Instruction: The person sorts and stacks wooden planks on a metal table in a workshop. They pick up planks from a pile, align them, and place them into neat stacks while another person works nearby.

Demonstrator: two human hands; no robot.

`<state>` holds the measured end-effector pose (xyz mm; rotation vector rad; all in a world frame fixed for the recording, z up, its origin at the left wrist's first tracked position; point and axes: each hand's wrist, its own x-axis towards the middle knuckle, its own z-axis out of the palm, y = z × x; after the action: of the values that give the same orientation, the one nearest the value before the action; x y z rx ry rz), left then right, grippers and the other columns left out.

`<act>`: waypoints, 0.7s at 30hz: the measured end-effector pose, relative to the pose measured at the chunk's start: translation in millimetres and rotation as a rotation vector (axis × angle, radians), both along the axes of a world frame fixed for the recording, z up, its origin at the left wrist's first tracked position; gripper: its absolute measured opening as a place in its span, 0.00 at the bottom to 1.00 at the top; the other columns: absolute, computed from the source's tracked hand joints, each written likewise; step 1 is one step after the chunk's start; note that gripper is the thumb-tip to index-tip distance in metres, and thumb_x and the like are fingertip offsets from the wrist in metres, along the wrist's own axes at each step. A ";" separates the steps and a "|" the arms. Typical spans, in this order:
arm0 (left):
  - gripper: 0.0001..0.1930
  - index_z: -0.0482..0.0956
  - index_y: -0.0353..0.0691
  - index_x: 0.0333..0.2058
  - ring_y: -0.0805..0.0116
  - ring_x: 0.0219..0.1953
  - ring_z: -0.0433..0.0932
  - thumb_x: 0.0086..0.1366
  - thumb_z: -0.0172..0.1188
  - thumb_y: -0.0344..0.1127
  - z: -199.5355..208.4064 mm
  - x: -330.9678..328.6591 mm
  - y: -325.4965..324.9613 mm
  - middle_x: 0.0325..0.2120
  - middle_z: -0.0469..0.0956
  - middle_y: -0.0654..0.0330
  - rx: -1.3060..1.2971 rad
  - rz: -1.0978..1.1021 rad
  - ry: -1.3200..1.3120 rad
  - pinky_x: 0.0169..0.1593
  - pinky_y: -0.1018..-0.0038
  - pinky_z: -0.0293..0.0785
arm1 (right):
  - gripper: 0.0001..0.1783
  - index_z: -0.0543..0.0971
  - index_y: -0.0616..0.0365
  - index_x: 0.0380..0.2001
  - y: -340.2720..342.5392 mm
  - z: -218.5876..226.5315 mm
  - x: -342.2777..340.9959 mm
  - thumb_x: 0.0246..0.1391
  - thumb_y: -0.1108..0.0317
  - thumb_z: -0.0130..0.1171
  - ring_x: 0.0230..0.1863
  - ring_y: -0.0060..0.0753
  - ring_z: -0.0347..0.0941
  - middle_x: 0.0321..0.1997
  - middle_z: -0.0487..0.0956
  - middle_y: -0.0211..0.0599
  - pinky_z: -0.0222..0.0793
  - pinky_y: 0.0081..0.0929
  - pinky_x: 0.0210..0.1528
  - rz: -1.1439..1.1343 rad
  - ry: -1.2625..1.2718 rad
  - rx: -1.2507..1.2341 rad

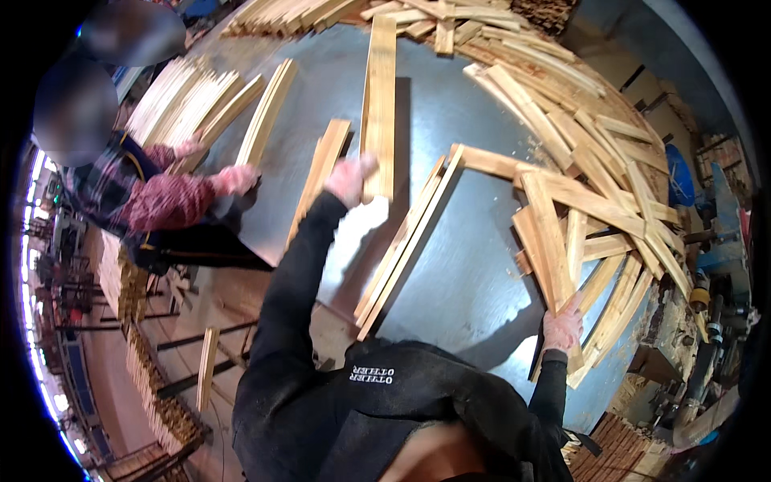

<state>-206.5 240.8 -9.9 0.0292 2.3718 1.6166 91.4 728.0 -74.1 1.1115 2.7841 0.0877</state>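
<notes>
My left hand (351,180), in a pale pinkish glove, is closed on the near end of a long wooden plank (380,104) raised over the metal table (450,104). To the right, my right hand (562,325), gloved alike, grips the near end of a wooden slat (548,233) at the edge of a jumbled heap. Two narrow slats (409,241) lie side by side between my hands. Just left of my left hand rests a short pair of slats (321,173).
A co-worker's gloved hands (234,178) are at slats on the left, beside a neat row of pale slats (181,100). Loose slats (594,153) heap along the table's right and far sides. Stacked wood (157,394) stands on the lower left, machinery (707,345) at the right.
</notes>
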 end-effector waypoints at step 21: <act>0.54 0.51 0.38 0.68 0.41 0.68 0.55 0.51 0.66 0.62 -25.9 16.6 224.4 0.65 0.57 0.40 -0.821 -0.397 0.610 0.68 0.50 0.53 | 0.50 0.55 0.61 0.68 8.7 64.4 0.3 0.48 0.50 0.65 0.55 0.57 0.74 0.56 0.74 0.61 0.69 0.41 0.57 -0.147 0.228 -0.442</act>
<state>-189.9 465.2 -35.8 0.8625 3.0203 0.4064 91.7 736.6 -9.7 1.2578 2.6921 -0.6751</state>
